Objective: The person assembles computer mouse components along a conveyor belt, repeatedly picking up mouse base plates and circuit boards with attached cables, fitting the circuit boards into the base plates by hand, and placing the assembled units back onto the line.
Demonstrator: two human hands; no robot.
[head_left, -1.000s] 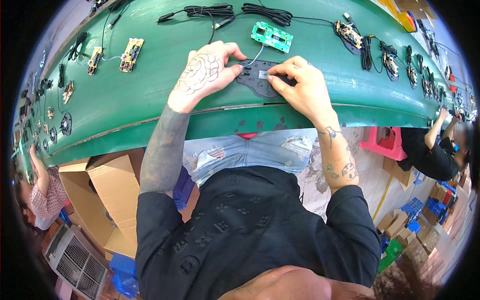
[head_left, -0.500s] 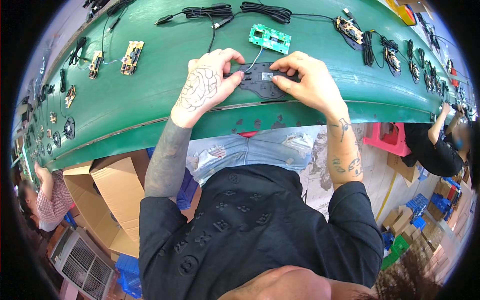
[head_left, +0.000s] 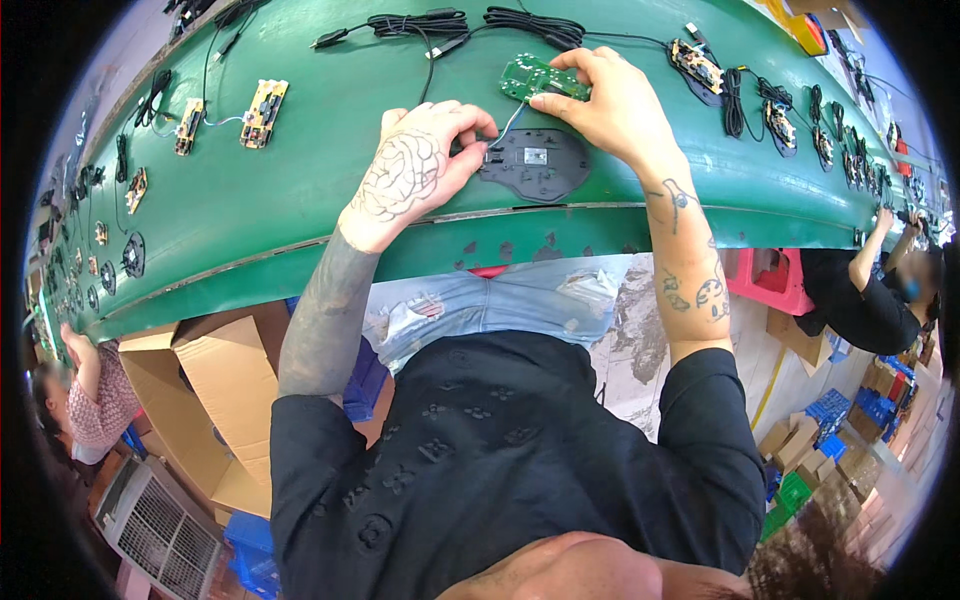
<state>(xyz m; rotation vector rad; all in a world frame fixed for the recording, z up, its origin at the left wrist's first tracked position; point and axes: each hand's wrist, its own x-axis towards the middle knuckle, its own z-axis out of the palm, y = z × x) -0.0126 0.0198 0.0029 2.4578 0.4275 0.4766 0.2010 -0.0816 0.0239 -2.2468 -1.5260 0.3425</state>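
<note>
My right hand (head_left: 615,105) grips a green circuit board (head_left: 535,78) by its right end, thumb below and fingers above, lifted over the work surface. Thin pale wires (head_left: 511,120) run from the board down to a black plastic base (head_left: 545,165), which lies flat near the belt's front edge. A small metallic plate (head_left: 536,156) shows at the base's middle. At the base's left edge, my left hand (head_left: 415,165) is closed, thumb and fingers pinching the black cable (head_left: 429,70) where it meets the base. The fingers partly hide that spot.
Coiled black cables (head_left: 535,24) lie beyond the board. Yellowish circuit boards (head_left: 264,113) sit to the left. More bases with boards and cables (head_left: 697,66) line the right side. A cardboard box (head_left: 225,400) stands below the green belt (head_left: 350,130). Other people work at both far ends.
My right hand has left the black base and moved up to the green circuit board, which it now holds with its other face showing. My left hand stays at the base's left edge.
</note>
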